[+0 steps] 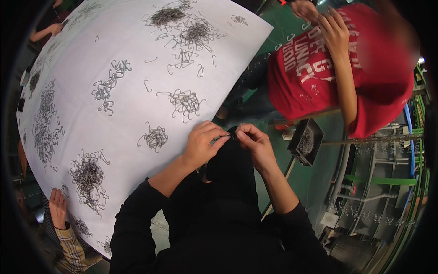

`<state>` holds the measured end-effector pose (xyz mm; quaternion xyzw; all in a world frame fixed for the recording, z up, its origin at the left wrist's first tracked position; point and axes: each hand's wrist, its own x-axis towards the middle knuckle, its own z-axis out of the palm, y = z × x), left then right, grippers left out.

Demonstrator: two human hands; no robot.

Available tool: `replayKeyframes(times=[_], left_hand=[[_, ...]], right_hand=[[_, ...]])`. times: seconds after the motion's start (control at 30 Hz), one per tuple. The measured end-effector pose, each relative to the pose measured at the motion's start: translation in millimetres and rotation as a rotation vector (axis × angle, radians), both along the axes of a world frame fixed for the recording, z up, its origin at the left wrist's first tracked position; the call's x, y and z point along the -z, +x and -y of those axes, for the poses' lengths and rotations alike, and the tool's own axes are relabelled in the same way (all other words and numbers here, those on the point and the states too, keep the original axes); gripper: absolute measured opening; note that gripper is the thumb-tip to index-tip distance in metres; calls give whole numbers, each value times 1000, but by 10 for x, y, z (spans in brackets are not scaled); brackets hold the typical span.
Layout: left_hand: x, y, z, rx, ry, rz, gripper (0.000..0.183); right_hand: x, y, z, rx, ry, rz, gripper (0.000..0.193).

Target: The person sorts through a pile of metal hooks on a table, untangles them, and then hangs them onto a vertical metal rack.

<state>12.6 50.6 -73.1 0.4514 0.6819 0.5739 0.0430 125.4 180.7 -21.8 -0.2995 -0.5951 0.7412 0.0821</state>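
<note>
Just past the near edge of the white-covered table (pixel 137 41), my hands are close together over my lap. My left hand (pixel 200 142) is closed in a pinch, with a thin bent wire hook (pixel 214 139) showing at its fingertips. Facing it, my right hand (pixel 256 144) also pinches thumb against fingers; what lies between them is too small to make out. Nearest on the table are two tangled piles of metal wire hooks, a small pile (pixel 156 138) beside my left forearm and a larger pile (pixel 185 103) beyond it.
More hook heaps (pixel 87 176) spread across the table. At right, a person in a red shirt (pixel 315 68) raises both hands. A black bin (pixel 306 141) holds small metal pieces. Another person's hand (pixel 58 208) rests at the table's left edge. Racks and pipes (pixel 378 182) stand at right.
</note>
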Motion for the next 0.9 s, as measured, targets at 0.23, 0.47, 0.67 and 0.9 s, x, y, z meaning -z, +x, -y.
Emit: replayKeyframes(times=[0.23,0.47,0.67,0.9], left_hand=[[-8,64,17,-8,-38,-39,10],[-35,69,85,-58,-75,-120,6],[-113,50,62,-76,7,-149,12],[-101,50,101,-100,9,-215,12]], right_hand=[[102,-14,46,36,46,42,10],[304,-6,152,101,322,-129,5],[405,-21,215,130,231,-314,6],[367,-12,335,165,364,-335,5]])
